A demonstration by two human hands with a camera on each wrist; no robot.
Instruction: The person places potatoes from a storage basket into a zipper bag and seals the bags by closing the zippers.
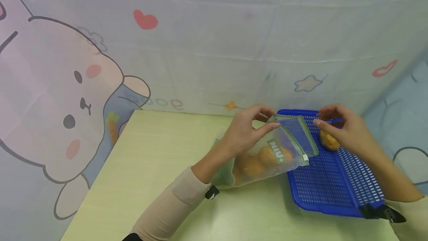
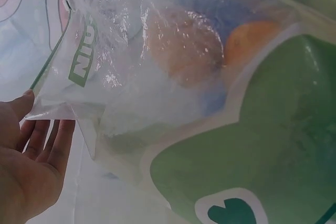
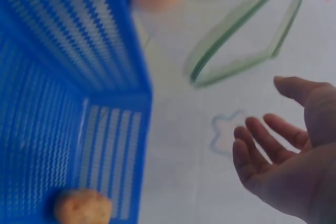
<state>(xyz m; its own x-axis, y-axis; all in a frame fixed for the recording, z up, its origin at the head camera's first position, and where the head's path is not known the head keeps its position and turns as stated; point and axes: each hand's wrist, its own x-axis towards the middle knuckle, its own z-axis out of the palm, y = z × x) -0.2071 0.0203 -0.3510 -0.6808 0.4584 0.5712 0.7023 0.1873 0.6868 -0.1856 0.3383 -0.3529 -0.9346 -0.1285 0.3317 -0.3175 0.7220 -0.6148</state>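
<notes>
left hand (image 1: 245, 131) pinches zip bag (image 1: 267, 155) rim, mouth open over blue tray (image 1: 334, 185) | right hand (image 1: 347, 131) empty, fingers loosely spread above potato (image 1: 329, 140) at tray's far end | risk: one-sided pinch slips, mouth sags, bagged potatoes roll out

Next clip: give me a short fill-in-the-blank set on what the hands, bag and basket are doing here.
1. The left hand pinches the rim of a clear plastic ____.
2. The basket beside the bag is coloured ____.
3. The right hand hovers over the one ____ lying in the basket.

Missing words: bag; blue; potato
</notes>
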